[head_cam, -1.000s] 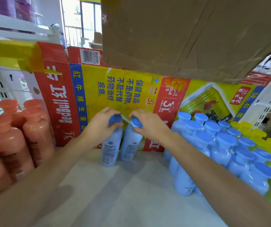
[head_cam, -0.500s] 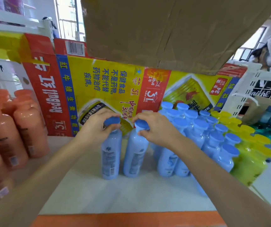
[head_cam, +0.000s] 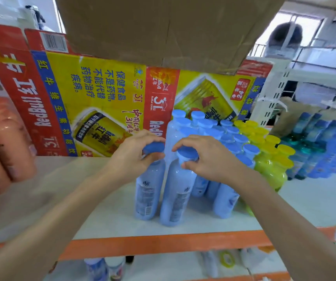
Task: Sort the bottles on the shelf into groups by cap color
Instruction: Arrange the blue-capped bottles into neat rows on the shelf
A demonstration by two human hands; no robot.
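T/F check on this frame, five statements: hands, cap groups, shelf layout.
1. The left hand grips the left bottle by its blue cap, and the right hand grips the right bottle the same way. True.
2. The yellow-capped bottles stand left of the blue group. False: they stand to its right.
3. The orange bottles are at the left end of the shelf. True.
4. The two held bottles lie flat. False: both are upright.
5. A printed carton stands behind the bottles. True.
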